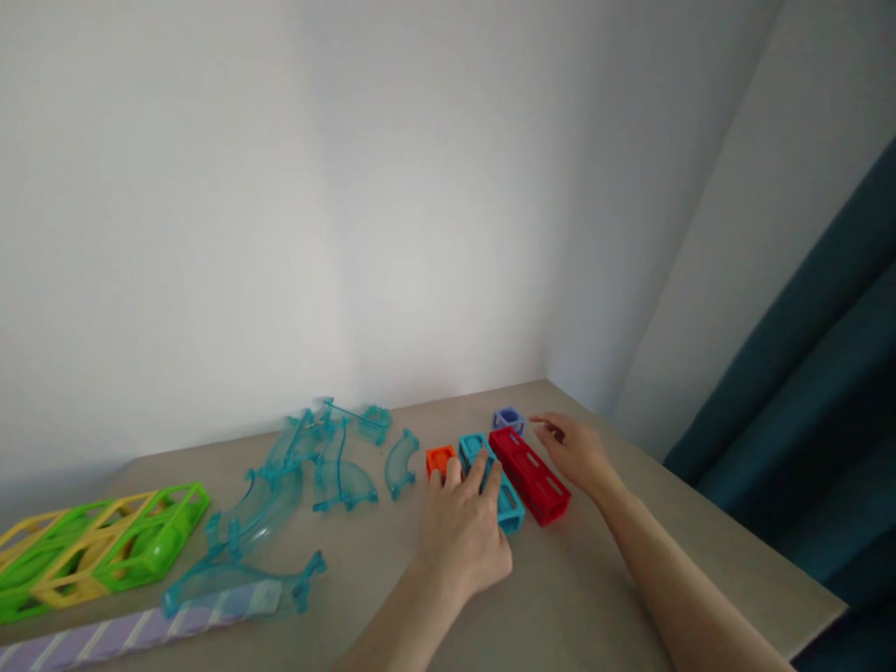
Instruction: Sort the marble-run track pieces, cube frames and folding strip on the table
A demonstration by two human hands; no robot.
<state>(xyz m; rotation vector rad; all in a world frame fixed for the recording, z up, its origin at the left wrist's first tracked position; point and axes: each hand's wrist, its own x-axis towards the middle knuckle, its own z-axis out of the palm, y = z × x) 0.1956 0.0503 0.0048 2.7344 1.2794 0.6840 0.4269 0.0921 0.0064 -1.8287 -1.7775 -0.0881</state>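
My left hand (463, 518) lies over a light-blue hollow block bar (511, 509) and an orange block (440, 459), fingers spread and touching them from above. Just right of the blue bar is a longer red bar (530, 474) with slots along its top, lying roughly parallel to it. Behind the red bar's far end sits a small purple hollow block (509, 419). My right hand (570, 448) hovers at the right of the purple block and the red bar, fingers loosely curled and apart, with nothing visible in them.
Translucent teal curved track pieces (343, 478) lie scattered left of my hands. Further left are joined green and yellow frame blocks (105, 551) and a purple striped strip (140, 630). A wall (434, 205) backs the table (560, 597); a dark teal curtain (805, 401) hangs right.
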